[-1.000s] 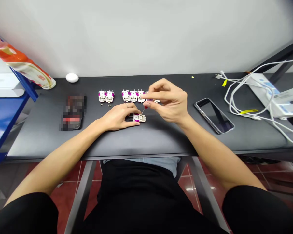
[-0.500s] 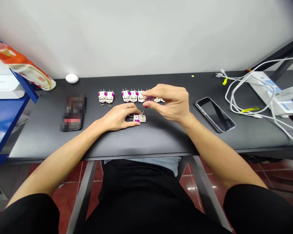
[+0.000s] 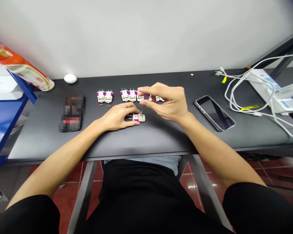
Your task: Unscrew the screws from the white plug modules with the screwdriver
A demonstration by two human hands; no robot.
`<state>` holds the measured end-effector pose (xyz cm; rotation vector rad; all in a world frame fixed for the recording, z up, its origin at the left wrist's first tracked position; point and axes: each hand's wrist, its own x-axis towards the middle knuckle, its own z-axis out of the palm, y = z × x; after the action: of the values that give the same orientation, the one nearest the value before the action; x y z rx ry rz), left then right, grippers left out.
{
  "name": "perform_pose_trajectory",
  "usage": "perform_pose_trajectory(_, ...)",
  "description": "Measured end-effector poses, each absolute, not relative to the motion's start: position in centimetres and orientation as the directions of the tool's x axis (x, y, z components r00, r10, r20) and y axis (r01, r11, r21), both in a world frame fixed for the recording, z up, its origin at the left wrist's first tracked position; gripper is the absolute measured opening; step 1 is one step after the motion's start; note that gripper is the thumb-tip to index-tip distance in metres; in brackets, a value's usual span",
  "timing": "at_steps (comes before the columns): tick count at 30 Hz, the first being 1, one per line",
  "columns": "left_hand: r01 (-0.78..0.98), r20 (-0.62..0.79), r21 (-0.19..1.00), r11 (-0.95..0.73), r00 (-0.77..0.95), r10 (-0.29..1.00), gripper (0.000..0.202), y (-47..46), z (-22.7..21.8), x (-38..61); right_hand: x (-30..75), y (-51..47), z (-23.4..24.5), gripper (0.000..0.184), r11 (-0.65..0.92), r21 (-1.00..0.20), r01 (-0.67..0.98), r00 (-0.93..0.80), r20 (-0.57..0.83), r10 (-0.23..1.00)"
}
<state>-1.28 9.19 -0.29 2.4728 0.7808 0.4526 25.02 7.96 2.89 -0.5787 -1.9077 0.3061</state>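
Note:
My left hand (image 3: pixel 117 116) lies on the dark table (image 3: pixel 161 136), its fingers closed on a small white and magenta plug part (image 3: pixel 138 117) and pinning it to the top. My right hand (image 3: pixel 167 102) hovers just above it and pinches a small screwdriver (image 3: pixel 144 100) with a purple handle, whose thin tip points down onto the part. Behind the hands stands a row of several like plug parts (image 3: pixel 129 95), and a pair of them (image 3: pixel 104 96) stands further left with tiny screws in front.
A black smartphone (image 3: pixel 215 112) lies to the right of my right hand. White cables (image 3: pixel 244 94) and a power strip (image 3: pixel 271 89) fill the right end. A blurred dark object (image 3: pixel 73 112) lies left, a white egg-shaped thing (image 3: pixel 70 78) at the back, blue shelving (image 3: pixel 5 120) beyond.
My right hand has lowered a little and its fingers have shifted round the screwdriver handle, which now shows purple instead of red at the grip. My left hand and the part have stayed put.

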Motion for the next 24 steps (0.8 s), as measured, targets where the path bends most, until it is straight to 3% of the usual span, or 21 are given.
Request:
perform_pose_trajectory(7, 0.434, 0.151, 0.561, -0.705, 0.784, 0.603, 0.048, 9.1, -0.1, -1.2, 25.5, 7.5, 3.5, 0.033, 0.83, -0.484, 0.277, -0.413, 0.72, 0.558)
perform_pose_trajectory(15, 0.436, 0.147, 0.558, -0.707, 0.786, 0.6, 0.049, 9.2, -0.1, -1.2, 25.2, 8.1, 2.4, 0.028, 0.805, -0.476, 0.355, -0.26, 0.776, 0.574)
perform_pose_trajectory(21, 0.431, 0.154, 0.557, -0.71, 0.786, 0.598, 0.047, 9.1, -0.1, -1.2, 25.0, 7.8, 2.6, 0.023, 0.756, -0.565, 0.331, -0.266, 0.713, 0.649)
perform_pose_trajectory(24, 0.424, 0.161, 0.563, -0.71, 0.786, 0.597, 0.047, 9.2, -0.3, -1.2, 24.9, 7.5, 3.0, 0.017, 0.774, -0.538, 0.334, -0.267, 0.733, 0.625)
